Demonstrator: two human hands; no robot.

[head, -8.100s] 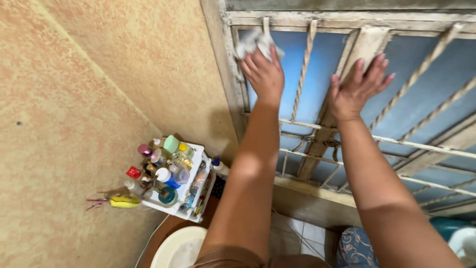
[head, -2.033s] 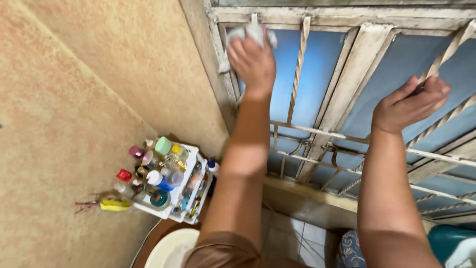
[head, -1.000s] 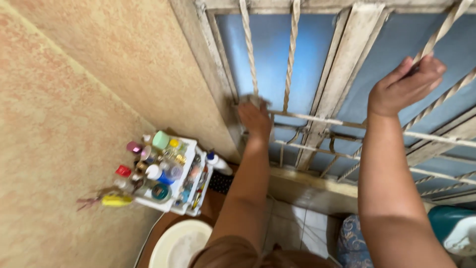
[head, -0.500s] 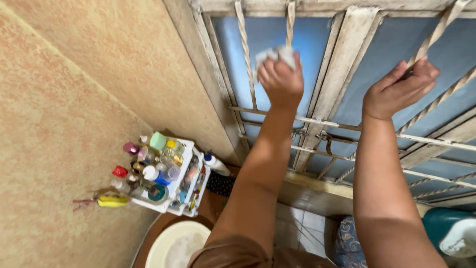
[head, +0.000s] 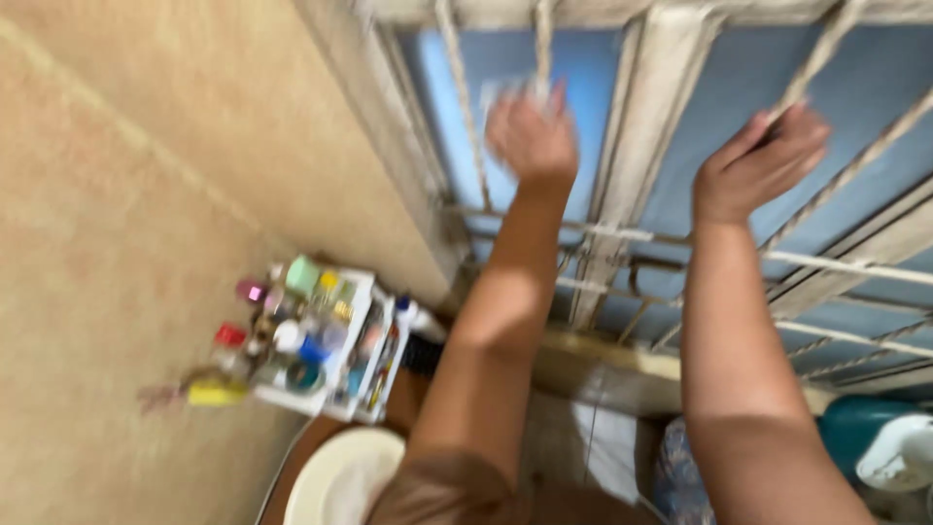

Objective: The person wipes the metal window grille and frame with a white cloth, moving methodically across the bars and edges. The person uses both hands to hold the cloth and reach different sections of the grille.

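Left hand (head: 530, 136): raised on an outstretched arm, fingers up, closed on a pale rag (head: 510, 92), blurred, bunched above the knuckles
Right hand (head: 758, 165): lifted level with it, curled tight round a twisted bar (head: 821, 53)
Bar axis: long, slanting up from the fist
Grille (head: 622, 233): rope-twist metal, worn whitish paint, blue pane behind
Rack (head: 330, 340): well below the rag, white, crowded with bottles

Your whole view is smeared by motion: the pale cloth (head: 513, 89) above your left hand (head: 532, 139) is a blur, the bottles on the white rack (head: 362, 362) are unreadable, and the basin (head: 342, 478) is cut off below
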